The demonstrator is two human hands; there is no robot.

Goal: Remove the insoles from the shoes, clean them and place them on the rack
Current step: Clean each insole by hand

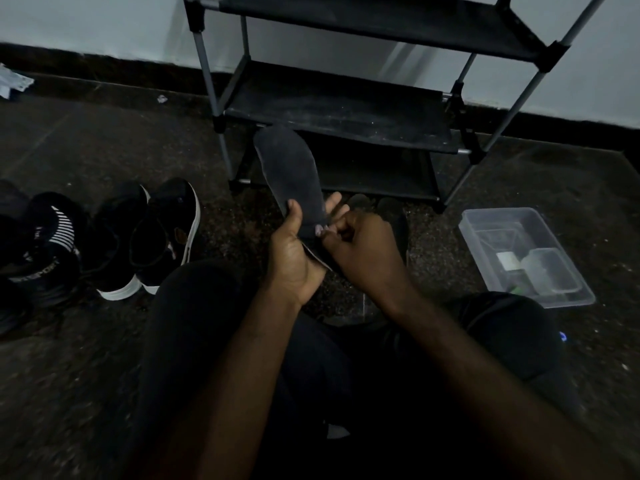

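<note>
— Dark fabric, centre of the frame: the insole (pixel 289 174)?
— Yes. It stands toe-end up in front of the rack (pixel 346 109), off the floor.
— Who holds it?
— The left hand (pixel 294 258) grips its lower half, thumb across the front, fingers behind. The right hand (pixel 360 247), fingers curled, pinches its edge at a pale spot.
— Around them?
— Shoes (pixel 149 237) at the left, a clear plastic box (pixel 526 254) at the right.
</note>
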